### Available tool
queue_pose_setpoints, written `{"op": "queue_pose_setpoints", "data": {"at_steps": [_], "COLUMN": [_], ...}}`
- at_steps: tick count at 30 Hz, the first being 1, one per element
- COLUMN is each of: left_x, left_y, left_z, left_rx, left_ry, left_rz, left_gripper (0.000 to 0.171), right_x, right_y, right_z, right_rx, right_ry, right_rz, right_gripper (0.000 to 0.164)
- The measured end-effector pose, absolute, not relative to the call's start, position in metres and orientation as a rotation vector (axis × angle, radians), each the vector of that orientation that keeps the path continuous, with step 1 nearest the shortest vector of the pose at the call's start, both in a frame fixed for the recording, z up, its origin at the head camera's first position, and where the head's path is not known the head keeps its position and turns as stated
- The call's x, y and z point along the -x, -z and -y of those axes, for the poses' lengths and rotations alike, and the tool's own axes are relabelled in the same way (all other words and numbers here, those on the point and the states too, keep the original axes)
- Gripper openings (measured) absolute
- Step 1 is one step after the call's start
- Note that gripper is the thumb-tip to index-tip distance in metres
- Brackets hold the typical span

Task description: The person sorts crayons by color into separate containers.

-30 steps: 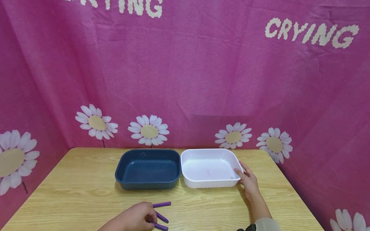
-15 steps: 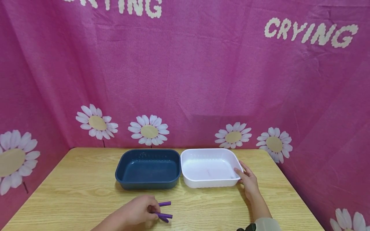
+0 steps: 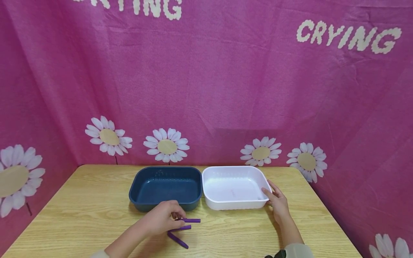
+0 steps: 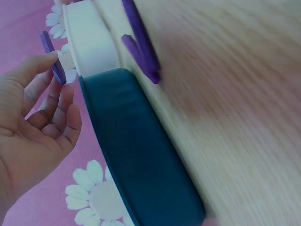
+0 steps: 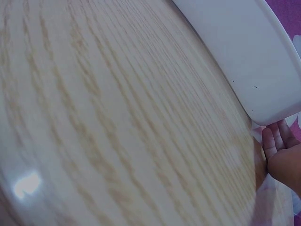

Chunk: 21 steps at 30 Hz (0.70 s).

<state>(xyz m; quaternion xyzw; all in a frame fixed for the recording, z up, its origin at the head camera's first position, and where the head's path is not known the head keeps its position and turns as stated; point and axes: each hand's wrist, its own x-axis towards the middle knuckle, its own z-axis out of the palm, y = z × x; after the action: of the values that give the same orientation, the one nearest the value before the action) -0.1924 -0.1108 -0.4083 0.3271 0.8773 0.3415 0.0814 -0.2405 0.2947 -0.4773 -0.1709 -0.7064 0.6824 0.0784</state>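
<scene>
While the left hand (image 3: 167, 217) pinches one purple stick (image 3: 193, 220), two sticks (image 3: 179, 240) near it, right hand (image 3: 279, 204) gripping white tray (image 3: 235, 205).

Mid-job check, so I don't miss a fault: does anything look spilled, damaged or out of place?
Small dark specks mark the outer wall of the white tray, standing out on its plain surface; dirt or damage, I cannot tell. Two purple sticks lie askew on the table, in a rough V. No spill shows.

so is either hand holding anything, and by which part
The left hand pinches a purple stick partway along, both ends sticking out; the right hand holds the white tray by its right end, thumb inside.
</scene>
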Motion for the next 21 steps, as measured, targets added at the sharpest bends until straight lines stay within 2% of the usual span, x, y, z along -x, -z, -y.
{"op": "queue_pose_setpoints", "data": {"at_steps": [21], "left_x": [0.212], "left_y": [0.406], "left_z": [0.090], "left_rx": [-0.971], "left_ry": [-1.191], "left_rz": [-2.701], "left_gripper": [0.007], "right_x": [0.241], "right_y": [0.479], "right_z": [-0.295], "right_rx": [0.521], "right_ry": [-2.025], "right_rz": [2.152], "right_gripper": [0.064]}}
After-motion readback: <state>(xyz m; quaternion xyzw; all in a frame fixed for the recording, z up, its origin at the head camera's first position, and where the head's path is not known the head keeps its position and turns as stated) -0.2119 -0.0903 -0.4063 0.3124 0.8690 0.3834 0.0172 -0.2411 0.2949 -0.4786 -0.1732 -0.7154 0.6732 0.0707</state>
